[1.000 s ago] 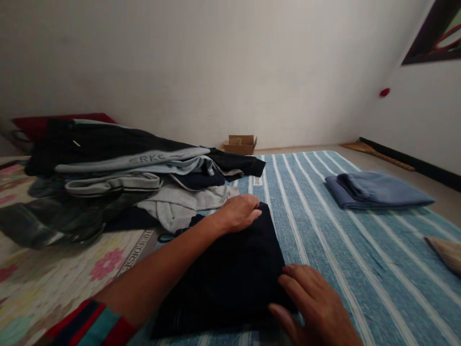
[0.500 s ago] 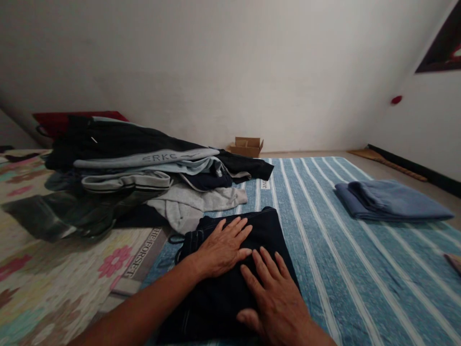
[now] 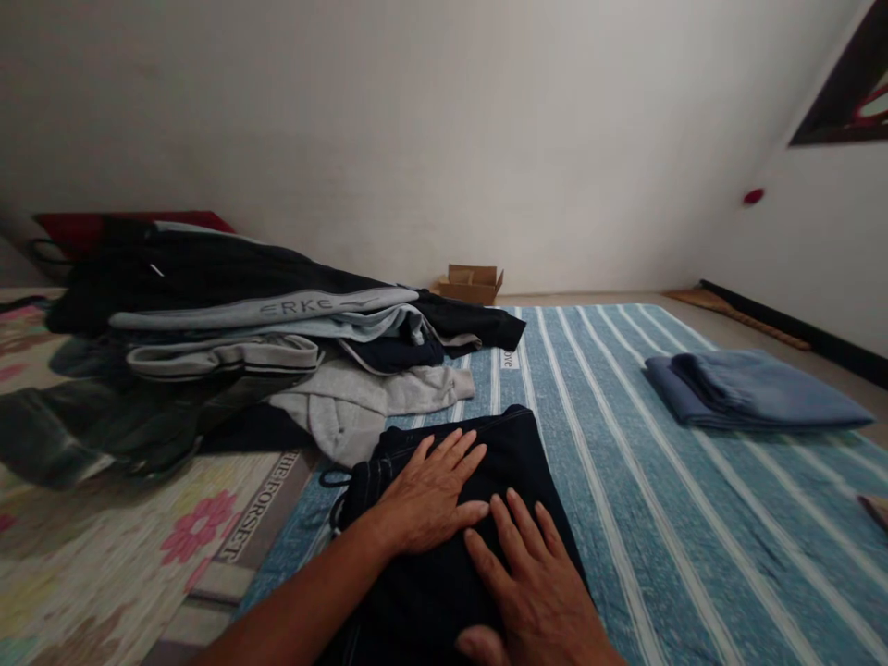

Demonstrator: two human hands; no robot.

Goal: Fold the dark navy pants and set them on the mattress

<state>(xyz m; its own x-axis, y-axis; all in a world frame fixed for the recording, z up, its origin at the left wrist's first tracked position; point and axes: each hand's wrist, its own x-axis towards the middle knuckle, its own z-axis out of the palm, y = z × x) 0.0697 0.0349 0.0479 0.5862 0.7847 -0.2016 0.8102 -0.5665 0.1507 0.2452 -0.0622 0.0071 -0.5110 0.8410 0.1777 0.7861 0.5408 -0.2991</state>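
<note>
Dark folded garment [image 3: 517,444] pressed flat under left hand [image 3: 430,495] and right hand [image 3: 537,587], fingers spread, nothing gripped. Creases best smoothed outward, edges kept aligned.

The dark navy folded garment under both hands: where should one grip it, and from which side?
Probably its straight right edge, from the right over the blue striped mat: the dark navy folded garment lies flat, that edge is free, while a pile of loose clothes crowds its left.
</note>
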